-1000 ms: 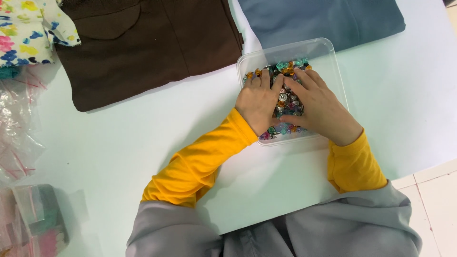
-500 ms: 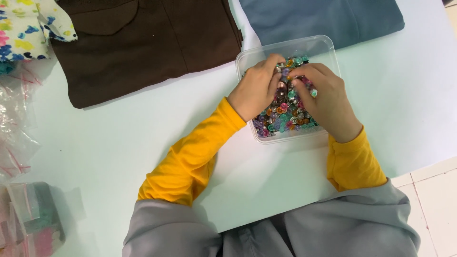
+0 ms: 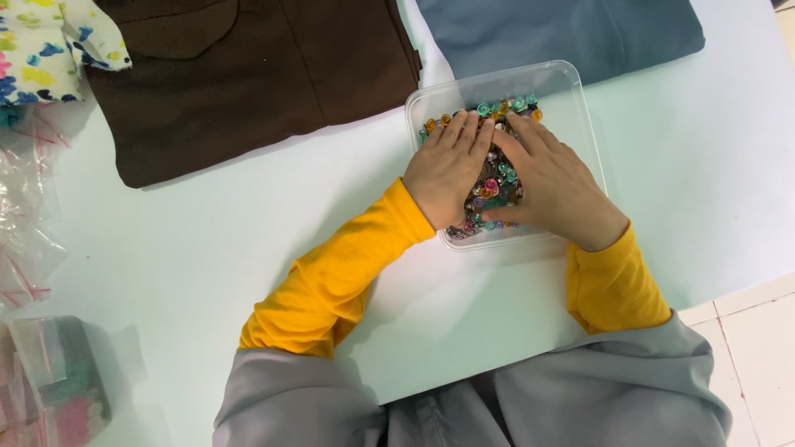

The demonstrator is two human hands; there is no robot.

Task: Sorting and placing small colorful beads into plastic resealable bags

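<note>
Currently I am resting both hands flat, fingers spread and gripping nothing, on the coloured beads [image 3: 494, 184] inside the clear plastic container [image 3: 580, 108] on the pale table [image 3: 207, 257]. Left hand [image 3: 447, 170] and right hand [image 3: 551, 186] are lying side by side. Brown cloth [image 3: 248, 74] and blue cloth [image 3: 563, 33] are lying just beyond the container.

Clear plastic bags [image 3: 29, 215] at left
</note>
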